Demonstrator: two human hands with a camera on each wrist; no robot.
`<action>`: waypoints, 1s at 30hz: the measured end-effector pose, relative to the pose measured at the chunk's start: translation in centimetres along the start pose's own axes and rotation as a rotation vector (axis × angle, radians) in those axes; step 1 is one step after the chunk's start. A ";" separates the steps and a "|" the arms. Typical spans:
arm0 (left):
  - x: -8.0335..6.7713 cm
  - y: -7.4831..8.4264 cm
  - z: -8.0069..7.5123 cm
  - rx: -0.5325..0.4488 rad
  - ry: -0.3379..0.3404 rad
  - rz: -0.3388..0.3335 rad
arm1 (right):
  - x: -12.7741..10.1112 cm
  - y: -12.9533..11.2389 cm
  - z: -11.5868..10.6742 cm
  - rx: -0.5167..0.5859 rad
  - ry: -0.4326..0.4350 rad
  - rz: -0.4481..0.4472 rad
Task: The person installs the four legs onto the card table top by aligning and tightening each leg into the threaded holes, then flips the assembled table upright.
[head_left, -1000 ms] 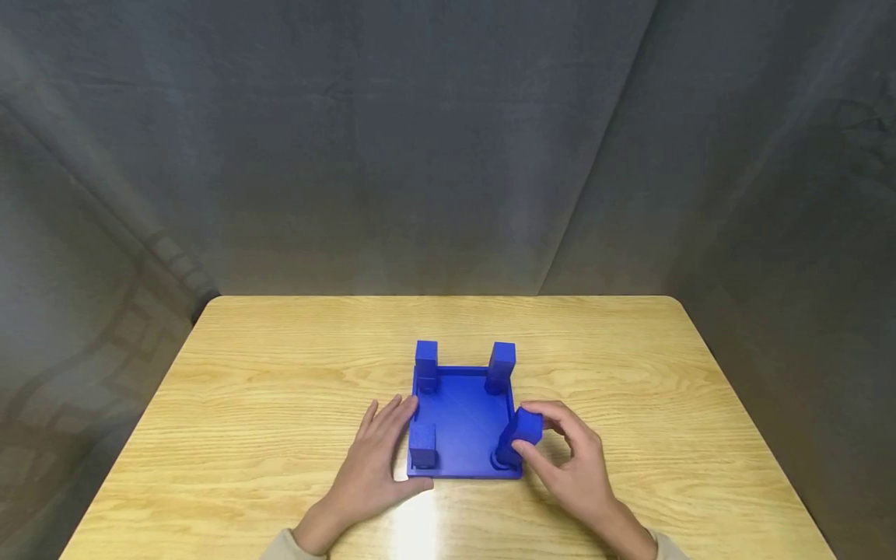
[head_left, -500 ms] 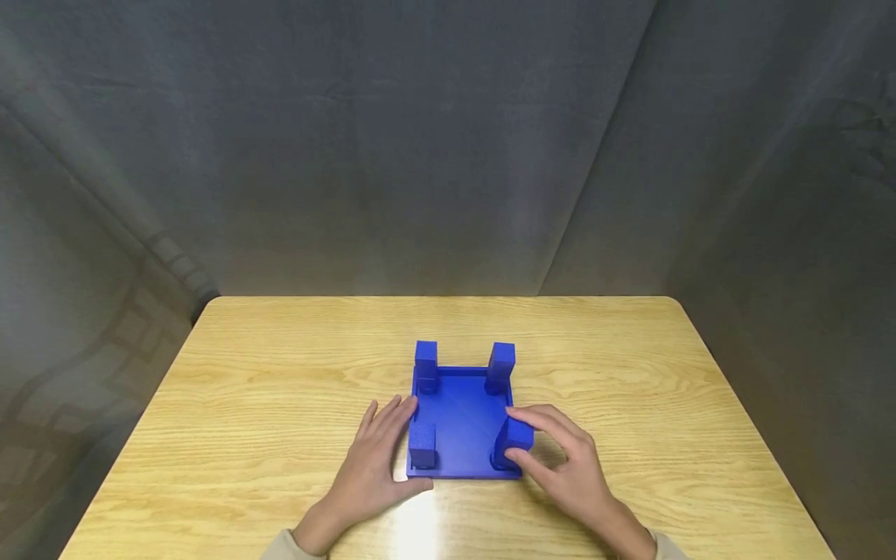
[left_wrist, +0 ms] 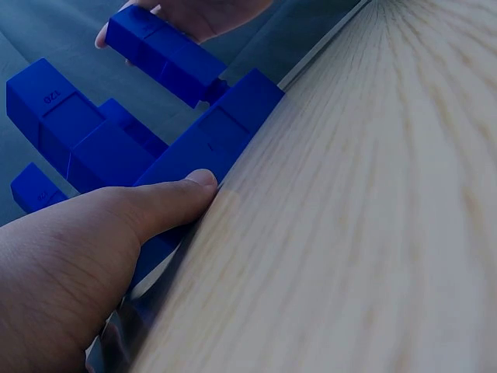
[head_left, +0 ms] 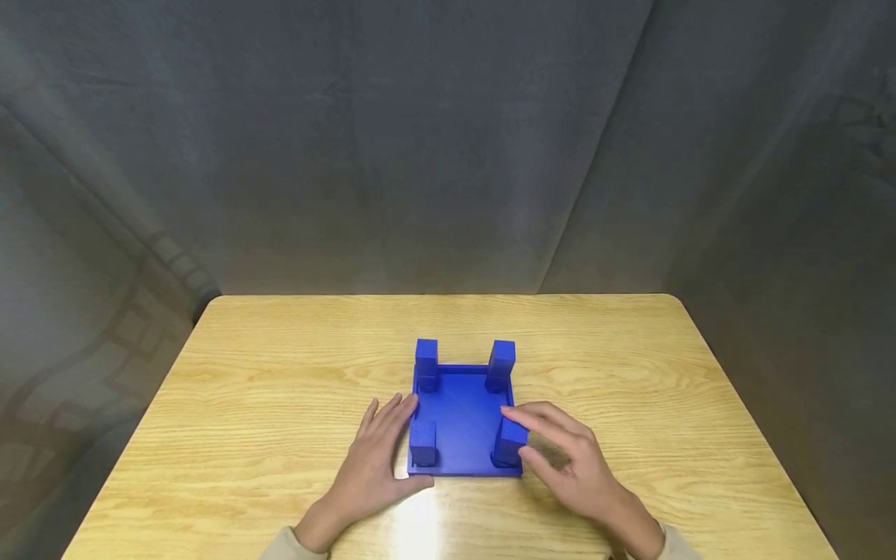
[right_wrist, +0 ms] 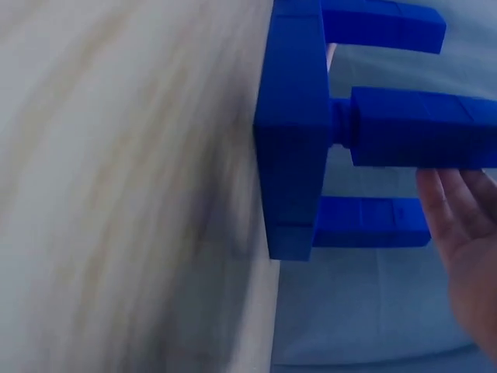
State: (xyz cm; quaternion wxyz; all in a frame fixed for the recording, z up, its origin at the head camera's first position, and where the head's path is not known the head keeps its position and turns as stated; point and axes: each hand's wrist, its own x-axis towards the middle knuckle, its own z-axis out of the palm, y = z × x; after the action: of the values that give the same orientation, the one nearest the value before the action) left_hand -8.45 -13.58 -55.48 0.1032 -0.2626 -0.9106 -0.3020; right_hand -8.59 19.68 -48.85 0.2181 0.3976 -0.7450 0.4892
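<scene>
A blue square plate point(head_left: 462, 416) lies on the wooden table point(head_left: 280, 373) with a blue block standing at each corner. My left hand point(head_left: 378, 455) lies flat against the plate's left side, fingers straight, thumb point(left_wrist: 155, 206) pressed on the near edge point(left_wrist: 217, 140). My right hand point(head_left: 563, 455) reaches to the near right block point(head_left: 509, 447); its straight fingers point(right_wrist: 466, 233) rest on the block's top point(right_wrist: 419, 128) and the thumb lies beside it. The near left block point(head_left: 423, 443) and the two far blocks point(head_left: 426, 359) point(head_left: 501, 362) stand untouched.
Grey cloth hangs behind and to both sides of the table. The table's rounded far corners and its side edges are in the head view. Nothing else lies on the wood around the plate.
The near right block was tilted in my right hand's pinch; it now stands upright in its corner, and the fingers have loosened and flattened over it. My left hand has stayed put.
</scene>
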 end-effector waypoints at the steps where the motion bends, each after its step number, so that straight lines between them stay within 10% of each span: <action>1: 0.0 0.0 0.0 -0.004 -0.002 -0.001 | 0.0 0.0 -0.1 0.003 -0.007 -0.005; 30: 0.0 0.2 -0.1 -0.029 -0.029 -0.035 | -0.3 0.3 0.2 0.045 0.159 0.103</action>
State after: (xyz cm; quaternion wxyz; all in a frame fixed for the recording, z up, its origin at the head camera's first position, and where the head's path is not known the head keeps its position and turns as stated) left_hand -8.38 -13.46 -55.32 0.0808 -0.2526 -0.9119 -0.3132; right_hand -8.63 19.68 -49.27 0.2422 0.3232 -0.7337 0.5465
